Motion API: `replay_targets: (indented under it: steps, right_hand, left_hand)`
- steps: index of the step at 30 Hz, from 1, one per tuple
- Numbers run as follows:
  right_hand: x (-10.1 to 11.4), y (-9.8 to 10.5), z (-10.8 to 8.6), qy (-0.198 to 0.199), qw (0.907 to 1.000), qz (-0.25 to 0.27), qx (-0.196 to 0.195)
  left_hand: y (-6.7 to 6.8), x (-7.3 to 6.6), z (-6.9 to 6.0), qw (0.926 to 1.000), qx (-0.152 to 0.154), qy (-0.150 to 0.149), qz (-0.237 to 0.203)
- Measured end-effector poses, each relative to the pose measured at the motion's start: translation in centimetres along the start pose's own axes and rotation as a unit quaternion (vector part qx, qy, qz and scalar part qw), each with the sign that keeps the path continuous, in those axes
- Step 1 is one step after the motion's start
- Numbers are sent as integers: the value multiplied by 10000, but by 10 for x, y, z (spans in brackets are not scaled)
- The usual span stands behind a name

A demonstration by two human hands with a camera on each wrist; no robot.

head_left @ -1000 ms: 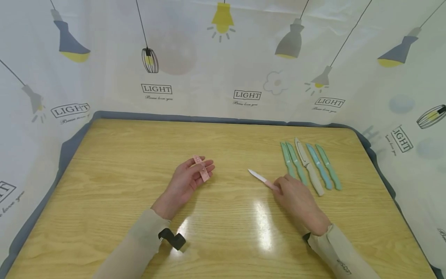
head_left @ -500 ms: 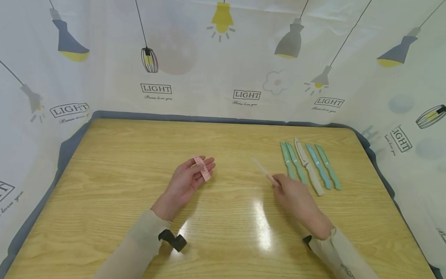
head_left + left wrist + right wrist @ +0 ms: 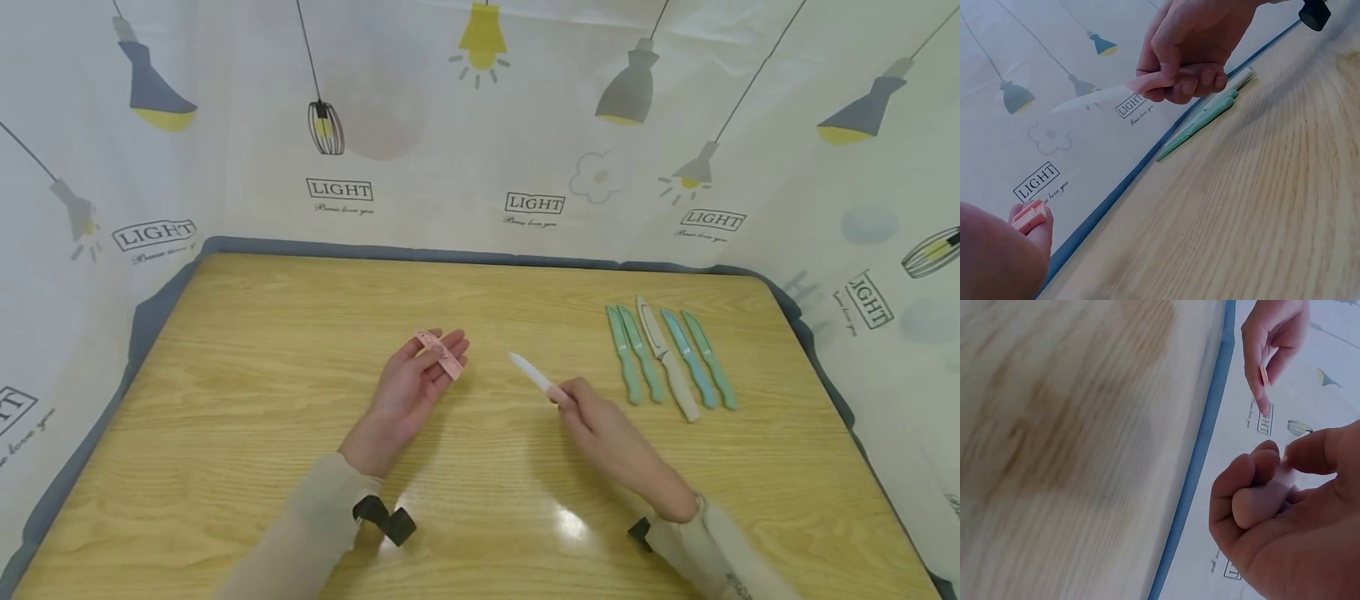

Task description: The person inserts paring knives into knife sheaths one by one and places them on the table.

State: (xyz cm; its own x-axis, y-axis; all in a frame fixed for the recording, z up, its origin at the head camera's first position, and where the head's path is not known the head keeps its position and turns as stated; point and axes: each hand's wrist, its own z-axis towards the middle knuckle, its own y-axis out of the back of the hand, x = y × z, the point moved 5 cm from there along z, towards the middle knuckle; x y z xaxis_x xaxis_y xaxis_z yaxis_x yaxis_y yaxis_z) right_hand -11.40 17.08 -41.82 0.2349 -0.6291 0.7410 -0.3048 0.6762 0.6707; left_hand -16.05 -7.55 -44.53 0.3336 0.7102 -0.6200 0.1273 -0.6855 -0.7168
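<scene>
My left hand (image 3: 408, 387) holds a pink knife sheath (image 3: 440, 354) between thumb and fingers, palm turned up, above the left-middle of the table. The sheath's end (image 3: 1030, 216) shows in the left wrist view. My right hand (image 3: 611, 433) grips the pink handle of a small knife (image 3: 532, 372), whose bare white blade points up and left toward the left hand. The blade and sheath are apart. In the right wrist view the butt of the pink handle (image 3: 1257, 506) lies within the curled fingers; the blade is hidden there.
At the right of the wooden table (image 3: 300, 308) several sheathed knives lie side by side: green knives (image 3: 621, 354), a larger beige knife (image 3: 667, 358) and a blue knife (image 3: 688, 358). A white lamp-printed cloth (image 3: 420, 125) stands around the table's back and sides.
My right hand has moved left with the knife, nearer the left hand, uncovering the green knives' handles. The left hand has shifted slightly, turning the sheath a little.
</scene>
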Motion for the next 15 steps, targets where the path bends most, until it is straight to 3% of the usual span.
replay_targets:
  steps: [8, 15]
  right_hand:
    - [12, -13, 6, 183, 9998, -15, 86]
    - [14, -17, 13, 188, 9997, -165, -42]
  left_hand:
    - [-8, 5, -1, 9983, -268, -321, -407]
    - [-13, 7, -4, 9963, -206, -606, -571]
